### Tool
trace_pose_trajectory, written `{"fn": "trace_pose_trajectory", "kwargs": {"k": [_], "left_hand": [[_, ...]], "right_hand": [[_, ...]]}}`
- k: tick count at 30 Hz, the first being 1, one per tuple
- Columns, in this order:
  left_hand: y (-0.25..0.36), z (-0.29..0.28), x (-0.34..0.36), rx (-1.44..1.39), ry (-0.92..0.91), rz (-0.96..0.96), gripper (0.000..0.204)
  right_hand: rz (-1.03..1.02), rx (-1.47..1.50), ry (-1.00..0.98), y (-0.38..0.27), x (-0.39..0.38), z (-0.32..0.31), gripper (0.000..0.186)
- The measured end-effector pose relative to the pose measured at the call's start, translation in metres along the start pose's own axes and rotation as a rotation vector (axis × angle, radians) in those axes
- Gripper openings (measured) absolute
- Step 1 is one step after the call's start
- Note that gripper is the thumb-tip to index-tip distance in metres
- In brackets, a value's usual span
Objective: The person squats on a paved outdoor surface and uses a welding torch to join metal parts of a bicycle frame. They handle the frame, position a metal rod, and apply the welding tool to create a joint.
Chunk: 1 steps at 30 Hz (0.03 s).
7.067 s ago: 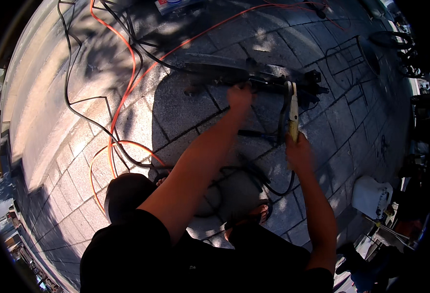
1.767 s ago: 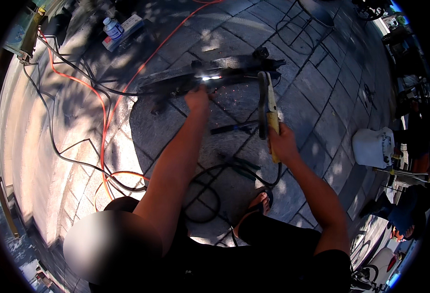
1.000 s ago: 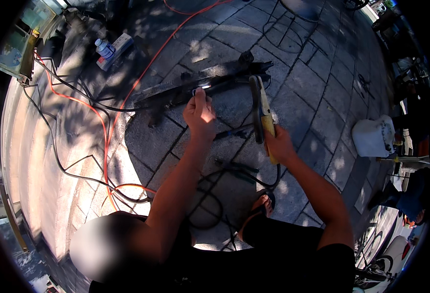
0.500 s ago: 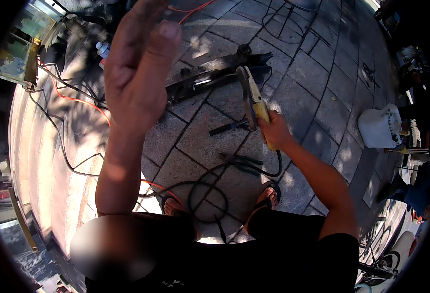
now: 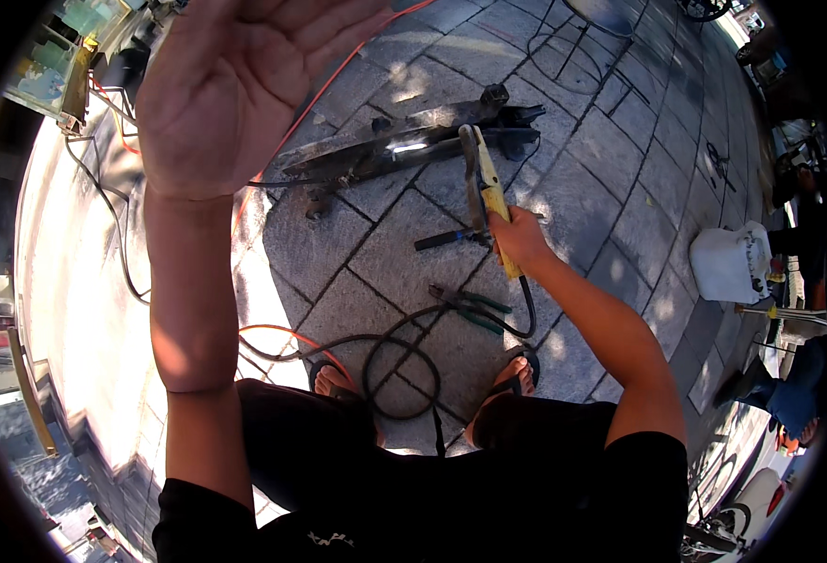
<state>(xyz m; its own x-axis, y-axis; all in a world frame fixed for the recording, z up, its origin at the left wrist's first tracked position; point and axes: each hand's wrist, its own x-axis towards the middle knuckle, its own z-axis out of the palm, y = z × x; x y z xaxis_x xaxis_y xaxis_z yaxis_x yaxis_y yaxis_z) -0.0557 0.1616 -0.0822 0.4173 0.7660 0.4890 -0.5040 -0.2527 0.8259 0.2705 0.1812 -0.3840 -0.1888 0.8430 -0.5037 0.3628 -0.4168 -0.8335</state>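
My left hand (image 5: pixel 230 108) is raised close to the camera, palm showing and fingers stretched out, with nothing in it; its fingertips run past the top edge. My right hand (image 5: pixel 524 236) wraps round a yellow-handled tool (image 5: pixel 494 192). A thick black cable (image 5: pixel 527 314) leaves the tool's lower end. A curved dark metal piece (image 5: pixel 473 174) stands along the tool's left side, and a black-and-blue handle (image 5: pixel 444 240) juts out to the left below it. Just beyond the tool's tip, a long dark metal part (image 5: pixel 404 148) lies on the paving. Green-handled pliers (image 5: pixel 474 308) lie nearer my feet.
The black cable loops (image 5: pixel 367 375) between my sandalled feet. An orange cord (image 5: pixel 348 64) runs across the paving behind my left hand. On the right stands a white bucket (image 5: pixel 728 263), with a person in blue (image 5: pixel 794 380) below it. A round-topped stool (image 5: pixel 601 14) stands far off.
My left hand has moved left and turned its palm more fully into view. My right hand keeps its grip on the yellow-handled tool. The view has shifted slightly.
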Motion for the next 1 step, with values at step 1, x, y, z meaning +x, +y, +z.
{"fn": "trace_pose_trajectory", "kwargs": {"k": [1], "left_hand": [[0.0111, 0.0115, -0.0013, -0.088, -0.036, -0.023, 0.073]], "right_hand": [[-0.006, 0.002, -0.005, -0.0014, 0.0010, 0.0032, 0.037]]}}
